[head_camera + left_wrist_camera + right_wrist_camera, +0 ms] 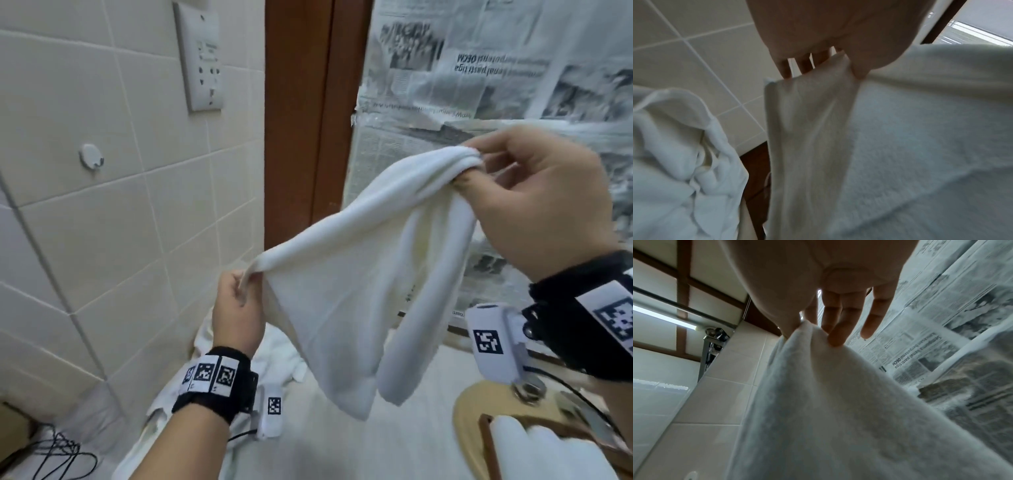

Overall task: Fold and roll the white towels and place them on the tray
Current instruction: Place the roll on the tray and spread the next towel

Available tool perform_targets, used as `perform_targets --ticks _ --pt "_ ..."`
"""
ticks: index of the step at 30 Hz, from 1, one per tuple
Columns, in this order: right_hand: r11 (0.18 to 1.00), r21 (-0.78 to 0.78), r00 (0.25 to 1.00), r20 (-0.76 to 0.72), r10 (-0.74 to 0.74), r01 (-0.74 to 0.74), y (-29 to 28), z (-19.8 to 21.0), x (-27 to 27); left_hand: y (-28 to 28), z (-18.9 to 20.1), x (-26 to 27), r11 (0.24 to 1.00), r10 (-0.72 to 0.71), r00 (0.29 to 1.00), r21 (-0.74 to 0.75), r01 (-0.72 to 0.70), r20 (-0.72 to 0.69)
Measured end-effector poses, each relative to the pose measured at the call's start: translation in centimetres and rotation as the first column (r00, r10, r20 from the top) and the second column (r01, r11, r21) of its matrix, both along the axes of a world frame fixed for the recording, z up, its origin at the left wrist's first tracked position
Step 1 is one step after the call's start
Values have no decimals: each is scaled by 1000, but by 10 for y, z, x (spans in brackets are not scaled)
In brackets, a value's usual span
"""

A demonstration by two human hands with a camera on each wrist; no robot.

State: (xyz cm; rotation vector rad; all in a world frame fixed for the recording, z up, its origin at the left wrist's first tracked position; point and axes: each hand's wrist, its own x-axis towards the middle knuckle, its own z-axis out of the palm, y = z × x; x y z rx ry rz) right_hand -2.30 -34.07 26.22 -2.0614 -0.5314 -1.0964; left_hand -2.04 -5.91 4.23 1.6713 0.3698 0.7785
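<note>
Beside tiled wall [102,222] and newspaper [496,85], left hand [236,308] and right hand [541,198] pinch towel [342,274] corners.

A white terry towel [346,274] hangs between the two hands, the left hand [236,308] lower, the right hand [534,202] higher. Below the left lies a heap of crumpled white towels [274,356]; a round wooden tray [479,407] sits lower right, holding a rolled white towel [541,452]. Newspaper sheets [496,85] cover the surface behind.

The towel [346,274] is white cloth with a soft, matt, nubbly pile, and its hem band [807,129] looks flatter and smoother. The wall tiles [85,205] are glossy cream ceramic beside a smooth brown wooden door frame [301,102]. Matt printed newspaper [479,68] covers the pane, and the tray [469,407] looks like pale smooth wood.
</note>
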Motion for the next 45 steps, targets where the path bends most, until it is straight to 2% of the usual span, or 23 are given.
perform_targets --ticks 5,8,10,11,13,15,17,20,21,23,27,29,31,32,34,35,36,38,39,42,44,45 --pt "997 44 993 -97 64 -60 -42 -30 -51 -9 42 -15 979 157 980 110 -171 123" --pt "986 47 946 -278 167 -160 -59 -68 -83 -7 98 -31 933 122 956 298 -202 265" --pt "973 18 891 -400 216 -228 -65 -100 -103 -12 143 -50 860 31 926 462 -217 377" --pt "961 -9 855 -459 242 -277 -66 -115 -113 -17 165 -62 810 -26 901 537 -235 433" --pt "910 -35 735 -603 311 -413 -64 -137 -132 -30 201 -85 712 -143 853 651 -263 501" --pt "873 -52 654 -685 322 -485 -56 -149 -146 -44 223 -102 621 -287 831 753 -218 477" --pt "879 4 655 -665 359 -477 -40 -150 -155 -58 229 -106 469 -446 825 876 -114 347" --pt "875 220 713 -511 480 -431 -10 -142 -155 -78 218 -100 151 -605 792 988 15 80" --pt "867 304 738 -459 496 -394 -4 -143 -153 -80 211 -96 76 -618 786 996 48 9" --pt "876 385 797 -411 443 -289 1 -147 -148 -77 194 -90 2 -618 783 996 87 -67" --pt "951 257 839 -466 280 -175 -10 -166 -150 -56 160 -83 47 -635 760 974 221 -142" --pt "957 228 838 -474 271 -180 -16 -172 -157 -43 140 -82 25 -647 722 939 342 -246" --pt "956 237 840 -471 270 -175 -23 -179 -166 -27 115 -80 12 -606 722 903 428 -334" --pt "954 248 837 -475 270 -167 -27 -182 -171 -18 99 -81 71 -570 739 875 479 -358" --pt "942 300 816 -500 291 -152 -36 -193 -182 3 63 -85 304 -550 744 739 602 -379" --pt "931 336 793 -525 310 -141 -40 -203 -187 10 43 -90 398 -572 721 636 661 -391" --pt "923 365 769 -553 321 -123 -45 -214 -193 12 24 -97 453 -617 680 527 719 -396" --pt "913 403 709 -623 330 -70 -49 -240 -202 6 -8 -114 500 -717 578 291 816 -389" --pt "912 407 664 -669 332 -47 -49 -255 -206 -1 -19 -124 524 -745 551 181 832 -377" --pt "932 363 513 -798 315 -6 -44 -293 -218 -28 -42 -147 615 -750 578 -17 789 -322" --pt "917 398 474 -810 345 14 -36 -302 -228 -43 -53 -156 648 -729 608 -33 761 -314" --pt "905 424 478 -798 367 13 -31 -301 -232 -50 -56 -160 640 -723 605 7 769 -335"
